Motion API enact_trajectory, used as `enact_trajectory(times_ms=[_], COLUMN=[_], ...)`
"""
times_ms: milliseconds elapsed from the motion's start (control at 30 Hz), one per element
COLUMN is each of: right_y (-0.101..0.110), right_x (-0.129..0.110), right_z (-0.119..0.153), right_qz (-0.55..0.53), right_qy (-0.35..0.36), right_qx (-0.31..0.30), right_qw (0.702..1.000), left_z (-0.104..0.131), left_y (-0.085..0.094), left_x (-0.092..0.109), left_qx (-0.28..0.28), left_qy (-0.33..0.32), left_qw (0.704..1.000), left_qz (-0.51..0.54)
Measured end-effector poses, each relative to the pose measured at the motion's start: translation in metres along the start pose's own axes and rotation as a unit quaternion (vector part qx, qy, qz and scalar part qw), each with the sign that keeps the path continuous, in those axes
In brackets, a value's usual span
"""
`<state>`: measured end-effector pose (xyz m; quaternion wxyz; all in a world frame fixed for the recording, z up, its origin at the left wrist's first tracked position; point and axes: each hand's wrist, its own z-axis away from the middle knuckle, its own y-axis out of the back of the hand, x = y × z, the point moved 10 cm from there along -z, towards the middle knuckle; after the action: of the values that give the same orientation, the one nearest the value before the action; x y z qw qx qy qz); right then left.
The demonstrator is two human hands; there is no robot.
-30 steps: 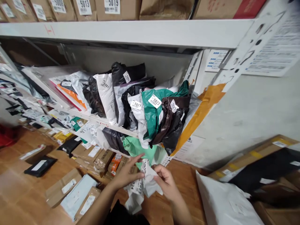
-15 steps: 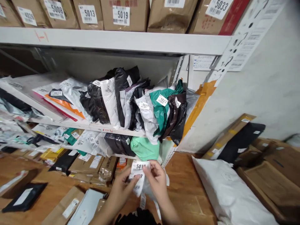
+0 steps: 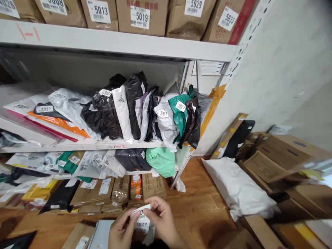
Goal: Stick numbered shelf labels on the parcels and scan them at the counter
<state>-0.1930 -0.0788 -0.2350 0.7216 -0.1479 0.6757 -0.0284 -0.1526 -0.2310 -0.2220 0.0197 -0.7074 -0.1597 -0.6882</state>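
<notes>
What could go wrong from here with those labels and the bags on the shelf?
1. The left hand and right hand both pinch the paper label strip; pulling unevenly might tear or crease it.
2. That grip hides part of the upper label's number, so it could be misread.
3. The pale bag marked 5021 pokes past the shelf edge; a nudge might dislodge it.

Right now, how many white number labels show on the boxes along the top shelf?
6, left to right: label ending 26, label ending 08, label 5013, label 5019, label 5029, label 5033. The frame crops the row, so others may be hidden.
</notes>
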Motion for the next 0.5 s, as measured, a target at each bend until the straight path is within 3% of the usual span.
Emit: enact_trajectory(times_ms=[100,233,333,433,500], right_y=[-0.002,-0.011,-0.016,-0.011,-0.008], right_x=[-0.003,-0.005,0.003,0.024,0.035], right_z=[-0.002,-0.012,-0.021,-0.032,-0.043], right_qz=[0.012,0.045,0.051,0.039,0.03], right_qy=[-0.006,0.024,0.054,0.024,0.014], right_qx=[-0.015,-0.012,0.026,0.075,0.069], right_qw=[1.0,0.999,0.997,0.996,0.997], left_z=[-0.001,-0.003,-0.004,-0.009,-0.01], left_y=[-0.004,0.001,0.002,-0.008,-0.014], left_x=[0.005,-0.006,-0.017,-0.021,-0.025], left_qx=[0.005,0.085,0.128,0.107,0.092], left_qy=[-0.016,0.062,0.122,0.136,0.159], left_qw=[1.0,0.994,0.983,0.979,0.978], left_qz=[-0.007,0.039,0.056,0.106,0.095])
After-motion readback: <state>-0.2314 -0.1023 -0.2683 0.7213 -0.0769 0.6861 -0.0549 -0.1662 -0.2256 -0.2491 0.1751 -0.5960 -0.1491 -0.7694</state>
